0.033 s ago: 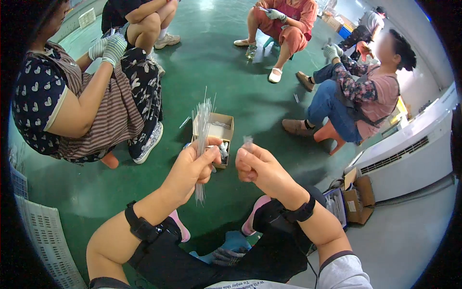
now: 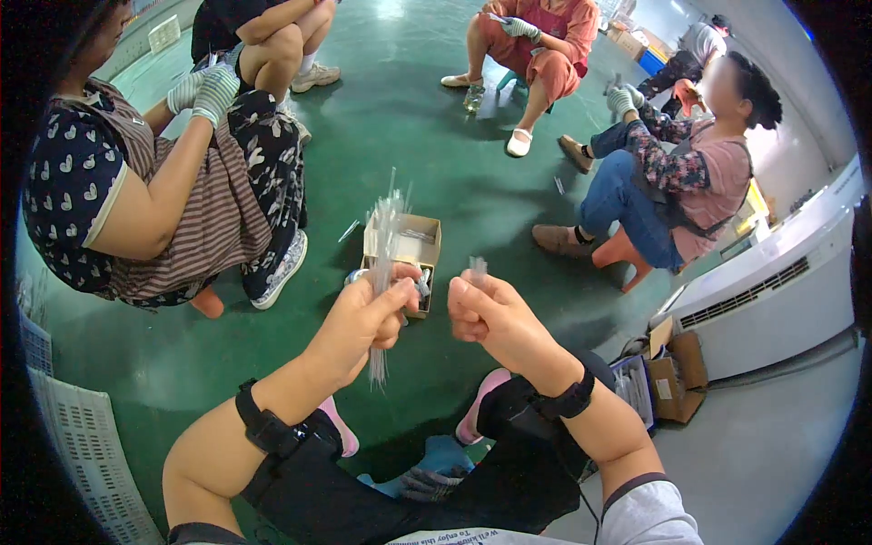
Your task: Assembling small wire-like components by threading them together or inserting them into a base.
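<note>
Above the green floor (image 2: pixel 490 200), in the left hand (image 2: pixel 371 318): gripping a bundle of thin clear strips (image 2: pixel 384 236), near upright, fingers wrapped round and thumb pressed across the front. Sticking out above and below the fist, ends uneven at top. In the right hand (image 2: pixel 486 309): pinching a small cluster of short clear pieces (image 2: pixel 478 264) between thumb and index finger, other fingers curled in. Holding both hands apart, about level. Can't tell the count in either grip, too fine and blurred.

Behind the bundle, seeing an open cardboard box (image 2: pixel 436 238) on the floor, partly hidden by the left hand, with small pale pieces (image 2: pixel 424 280) in its nearer part. Just left of the box, seeing loose strips (image 2: pixel 349 231) on the floor. Between the pink shoes (image 2: pixel 481 409), seeing grey gloves (image 2: pixel 431 483). Around the floor, seeing seated co-workers, including one in a striped apron (image 2: pixel 200 232) at left and one in blue jeans (image 2: pixel 622 200) at right.
</note>
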A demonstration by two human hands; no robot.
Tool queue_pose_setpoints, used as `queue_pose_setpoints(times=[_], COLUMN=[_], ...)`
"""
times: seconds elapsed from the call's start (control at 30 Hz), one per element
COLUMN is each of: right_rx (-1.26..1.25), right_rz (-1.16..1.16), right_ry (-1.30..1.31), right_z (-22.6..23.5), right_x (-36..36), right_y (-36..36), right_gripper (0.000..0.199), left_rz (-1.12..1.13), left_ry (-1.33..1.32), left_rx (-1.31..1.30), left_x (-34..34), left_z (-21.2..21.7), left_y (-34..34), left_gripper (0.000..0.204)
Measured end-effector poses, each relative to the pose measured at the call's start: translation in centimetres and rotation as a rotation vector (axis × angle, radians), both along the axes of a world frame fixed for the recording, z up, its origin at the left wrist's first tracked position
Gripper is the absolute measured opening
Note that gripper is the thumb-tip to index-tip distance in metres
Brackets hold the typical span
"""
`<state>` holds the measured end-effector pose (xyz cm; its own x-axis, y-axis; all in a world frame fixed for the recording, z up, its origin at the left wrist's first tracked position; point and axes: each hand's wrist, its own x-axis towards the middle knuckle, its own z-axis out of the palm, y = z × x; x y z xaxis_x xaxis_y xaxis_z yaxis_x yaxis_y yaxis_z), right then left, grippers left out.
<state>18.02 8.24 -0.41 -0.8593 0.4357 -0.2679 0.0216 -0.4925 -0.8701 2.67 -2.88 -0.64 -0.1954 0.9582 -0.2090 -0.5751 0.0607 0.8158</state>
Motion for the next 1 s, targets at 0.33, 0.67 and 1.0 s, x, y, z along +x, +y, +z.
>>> queue_pose_setpoints(times=[0.33,0.67,1.0], right_rx=[0.151,0.885,0.770], right_rz=[-0.043,0.522,0.471], right_ry=[-0.063,-0.161,-0.136], right_z=[1.7,0.1,-1.2], right_x=[-0.2,0.0,-0.3], right_y=[-0.7,-2.1,-2.3], right_gripper=[0.019,0.037,0.027], left_rz=[-0.400,0.181,0.200], left_ry=[-0.109,-0.368,-0.374], left_rx=[-0.059,0.172,0.178], left_x=[0.1,-2.1,-2.1], left_z=[-0.5,-1.1,-1.0], left_y=[-0.2,0.3,0.3], left_gripper=[0.032,0.028,0.026])
